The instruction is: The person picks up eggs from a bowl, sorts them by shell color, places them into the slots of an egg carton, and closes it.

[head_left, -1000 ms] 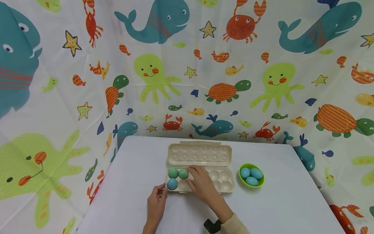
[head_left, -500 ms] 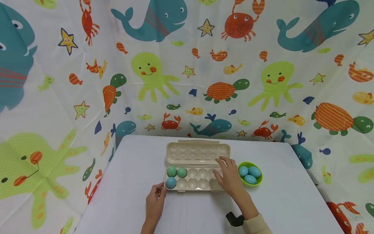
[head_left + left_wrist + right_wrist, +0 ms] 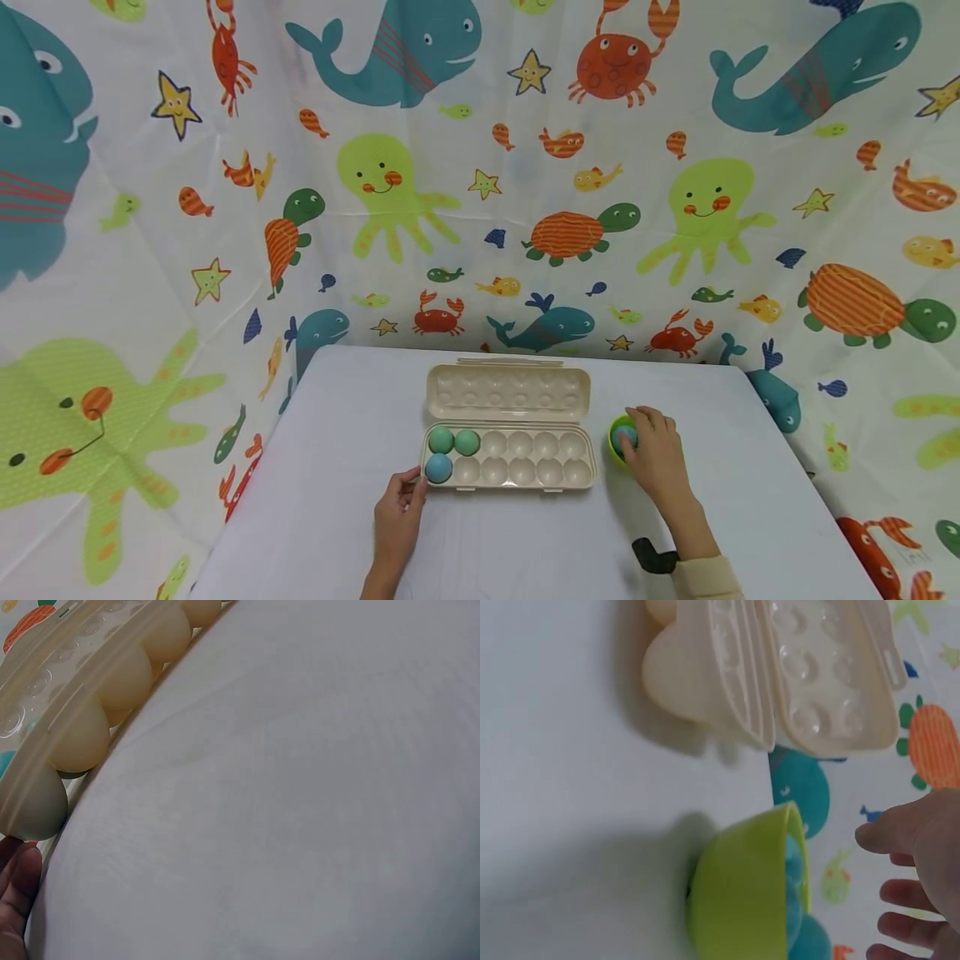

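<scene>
A beige egg carton [image 3: 480, 487] lies with its lid [image 3: 510, 394] raised on the white table. In its left end sit two green eggs [image 3: 467, 442] and a blue egg [image 3: 438, 468]. At the carton's front left corner my left hand [image 3: 399, 512] pinches the edge; the left wrist view shows only part of its fingers [image 3: 24, 877]. Over the lime-green bowl [image 3: 739, 889] hovers my right hand [image 3: 658, 458], fingers spread and apart from the blue eggs [image 3: 810, 941] inside. In the head view that hand hides much of the bowl.
The white table [image 3: 322, 442] reaches back to a hanging cloth [image 3: 480, 208] printed with sea animals. A black object [image 3: 654, 557] sits at the right wrist. The bowl stands a short way right of the carton.
My right hand has moved right, from beside a green egg in the carton, across the hollows, to above the bowl. My left hand has stayed at the carton's corner.
</scene>
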`<state>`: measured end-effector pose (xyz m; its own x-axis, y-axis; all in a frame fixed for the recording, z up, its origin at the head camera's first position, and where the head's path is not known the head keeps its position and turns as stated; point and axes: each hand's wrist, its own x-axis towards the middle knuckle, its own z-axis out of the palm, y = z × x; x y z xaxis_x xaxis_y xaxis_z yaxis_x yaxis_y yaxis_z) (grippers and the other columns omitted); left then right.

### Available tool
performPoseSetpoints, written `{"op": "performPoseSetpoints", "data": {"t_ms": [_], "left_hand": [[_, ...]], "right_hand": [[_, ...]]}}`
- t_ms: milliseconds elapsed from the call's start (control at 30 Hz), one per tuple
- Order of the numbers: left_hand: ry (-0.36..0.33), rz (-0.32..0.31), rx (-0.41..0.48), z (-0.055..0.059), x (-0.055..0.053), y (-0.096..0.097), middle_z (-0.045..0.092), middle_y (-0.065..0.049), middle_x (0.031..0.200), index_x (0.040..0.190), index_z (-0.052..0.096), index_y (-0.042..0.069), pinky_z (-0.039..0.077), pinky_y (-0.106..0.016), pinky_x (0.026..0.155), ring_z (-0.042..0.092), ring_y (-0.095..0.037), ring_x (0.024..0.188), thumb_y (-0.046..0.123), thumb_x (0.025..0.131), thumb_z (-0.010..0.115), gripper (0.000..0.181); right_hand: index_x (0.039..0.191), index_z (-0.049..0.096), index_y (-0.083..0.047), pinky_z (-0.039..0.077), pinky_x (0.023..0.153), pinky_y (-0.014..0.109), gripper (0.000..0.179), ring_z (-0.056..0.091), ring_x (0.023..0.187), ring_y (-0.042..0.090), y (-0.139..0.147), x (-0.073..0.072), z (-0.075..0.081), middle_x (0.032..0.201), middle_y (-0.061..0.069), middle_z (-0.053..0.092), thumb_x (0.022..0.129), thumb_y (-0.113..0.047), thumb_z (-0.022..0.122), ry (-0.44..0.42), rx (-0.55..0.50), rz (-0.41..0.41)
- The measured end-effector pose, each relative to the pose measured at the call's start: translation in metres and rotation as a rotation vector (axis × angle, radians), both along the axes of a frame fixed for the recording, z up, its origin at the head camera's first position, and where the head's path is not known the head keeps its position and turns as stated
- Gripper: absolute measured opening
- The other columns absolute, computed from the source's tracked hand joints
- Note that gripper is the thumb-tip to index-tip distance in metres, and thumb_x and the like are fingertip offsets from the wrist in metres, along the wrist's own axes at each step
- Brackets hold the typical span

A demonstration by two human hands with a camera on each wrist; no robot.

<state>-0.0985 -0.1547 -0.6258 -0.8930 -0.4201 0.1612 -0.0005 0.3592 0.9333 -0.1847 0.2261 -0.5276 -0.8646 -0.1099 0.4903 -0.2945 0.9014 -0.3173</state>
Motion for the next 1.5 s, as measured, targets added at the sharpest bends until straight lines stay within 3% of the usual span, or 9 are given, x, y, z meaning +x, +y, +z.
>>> {"op": "performPoseSetpoints", "data": {"t_ms": [167,333,633,900,1500], "left_hand": [[-0.007,-0.003,0.005,-0.001,0.0,-0.001,0.072,-0.006,0.096,0.115,0.066,0.005,0.053,-0.019,0.063,0.061,-0.001,0.071,0.015,0.096,0.067,0.022],[-0.019,-0.005,0.015,-0.001,-0.001,-0.001,0.071,-0.005,0.094,0.115,0.066,0.006,0.054,-0.019,0.064,0.064,-0.004,0.073,0.018,0.097,0.067,0.022],[-0.007,-0.004,0.016,0.0,0.0,0.0,0.072,-0.006,0.096,0.114,0.066,0.005,0.055,-0.019,0.064,0.065,-0.006,0.073,0.017,0.097,0.068,0.022],[-0.003,-0.007,0.024,-0.003,0.0,0.0,0.072,-0.006,0.096,0.114,0.066,0.005,0.055,-0.019,0.064,0.064,-0.004,0.072,0.017,0.096,0.068,0.022],[-0.004,-0.004,0.036,-0.001,-0.001,-0.001,0.071,-0.006,0.094,0.113,0.066,0.004,0.054,-0.019,0.064,0.063,-0.004,0.071,0.015,0.096,0.068,0.021]], "right_hand": [[0.118,0.064,0.007,0.046,0.077,0.063,0.04,0.054,0.104,0.053,0.017,-0.003,-0.012,0.119,0.031,0.06,0.082,-0.004,0.077,-0.02,0.017,-0.065],[0.123,0.061,0.008,0.046,0.081,0.064,0.039,0.053,0.108,0.054,0.028,-0.005,-0.018,0.123,0.033,0.057,0.088,-0.007,0.071,-0.136,0.05,-0.115],[0.124,0.058,0.012,0.048,0.085,0.064,0.038,0.054,0.107,0.054,0.035,-0.003,-0.019,0.12,0.036,0.057,0.091,-0.004,0.068,-0.241,0.073,-0.102],[0.123,0.058,0.013,0.049,0.085,0.064,0.04,0.055,0.106,0.054,0.036,-0.009,-0.011,0.118,0.036,0.058,0.091,-0.009,0.07,-0.357,0.126,-0.12],[0.121,0.06,0.011,0.05,0.081,0.062,0.039,0.059,0.098,0.052,0.035,-0.006,-0.009,0.114,0.036,0.061,0.09,-0.01,0.071,-0.292,0.183,-0.143]]}}
